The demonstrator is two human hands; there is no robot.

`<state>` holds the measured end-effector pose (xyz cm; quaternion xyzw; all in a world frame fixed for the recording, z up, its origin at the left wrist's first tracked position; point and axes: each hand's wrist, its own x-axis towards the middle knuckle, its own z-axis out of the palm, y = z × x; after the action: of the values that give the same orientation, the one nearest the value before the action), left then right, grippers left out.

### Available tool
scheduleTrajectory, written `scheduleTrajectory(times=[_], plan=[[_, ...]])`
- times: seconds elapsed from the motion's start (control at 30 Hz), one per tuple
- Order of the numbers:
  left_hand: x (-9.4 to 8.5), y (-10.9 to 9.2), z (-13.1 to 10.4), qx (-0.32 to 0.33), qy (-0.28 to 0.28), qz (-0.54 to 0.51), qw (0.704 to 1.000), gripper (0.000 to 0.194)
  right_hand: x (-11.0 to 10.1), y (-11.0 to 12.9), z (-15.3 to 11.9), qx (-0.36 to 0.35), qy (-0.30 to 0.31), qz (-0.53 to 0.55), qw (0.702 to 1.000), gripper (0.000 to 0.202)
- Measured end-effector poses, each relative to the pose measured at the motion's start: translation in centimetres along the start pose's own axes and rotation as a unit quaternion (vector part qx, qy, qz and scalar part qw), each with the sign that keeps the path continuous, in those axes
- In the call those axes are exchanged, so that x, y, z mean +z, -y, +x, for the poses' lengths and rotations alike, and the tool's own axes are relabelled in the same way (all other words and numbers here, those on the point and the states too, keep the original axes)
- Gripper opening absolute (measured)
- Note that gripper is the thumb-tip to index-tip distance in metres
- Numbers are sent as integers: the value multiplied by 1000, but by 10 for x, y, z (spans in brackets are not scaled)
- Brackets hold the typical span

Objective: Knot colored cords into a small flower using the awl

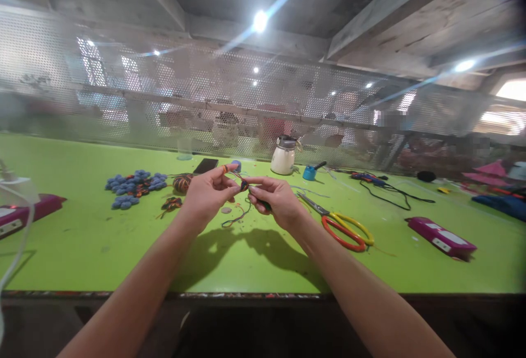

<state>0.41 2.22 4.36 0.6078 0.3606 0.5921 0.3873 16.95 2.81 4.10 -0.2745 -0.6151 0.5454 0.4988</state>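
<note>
Above the middle of the table, my left hand [211, 191] pinches a small dark piece of multicoloured yarn work [244, 185] between thumb and fingers. Yarn runs up over the left index finger. My right hand [277, 199] is closed at the other side of the piece, its fingertips touching it. A dark green handle [266, 205] shows under the right fingers; the tool's tip is hidden. A loose yarn tail [238, 218] hangs down to the table. To the left lie a ball of variegated yarn [182, 183] and a small multicoloured yarn piece [171, 203].
Blue crocheted flowers [135, 185] lie left, near a black phone [206, 166]. A white jug [283, 156] and blue pot [310, 172] stand behind. Scissors with red and yellow handles [345, 230] and a purple power strip [441, 237] lie right. A perforated screen [230, 100] borders the table.
</note>
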Motion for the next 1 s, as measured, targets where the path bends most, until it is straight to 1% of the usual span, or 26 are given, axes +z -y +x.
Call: scheduleTrajectory(times=[0.07, 0.17, 0.23, 0.33, 0.5, 0.6, 0.7, 0.8, 1.0], plan=[[0, 0, 0, -1, 2, 19, 1000, 60, 0, 0, 0, -2, 2, -4, 1000, 35], [0, -3, -2, -15, -18, 43, 999, 53, 1, -1, -1, -3, 6, -15, 1000, 35], [1, -5, -3, -36, -32, 30, 998, 47, 2, -2, -1, -4, 7, -19, 1000, 35], [2, -5, -3, -67, -34, -26, 997, 43, 2, -3, -1, -1, 4, -13, 1000, 35], [0, 0, 0, -73, -42, -73, 994, 45, 1, -3, 0, 12, 23, 8, 1000, 38], [-1, 2, 0, -88, -26, -82, 992, 48, -2, -4, 0, 19, 26, 20, 999, 38], [-1, 1, -1, -97, -2, -78, 992, 55, -5, -4, 1, 21, 23, 25, 999, 36], [0, -2, -3, -93, 5, -73, 993, 59, -6, -4, 2, 24, 24, 25, 999, 36], [2, -4, -4, -92, 5, -52, 994, 57, -5, -4, 1, 31, 17, 18, 999, 36]])
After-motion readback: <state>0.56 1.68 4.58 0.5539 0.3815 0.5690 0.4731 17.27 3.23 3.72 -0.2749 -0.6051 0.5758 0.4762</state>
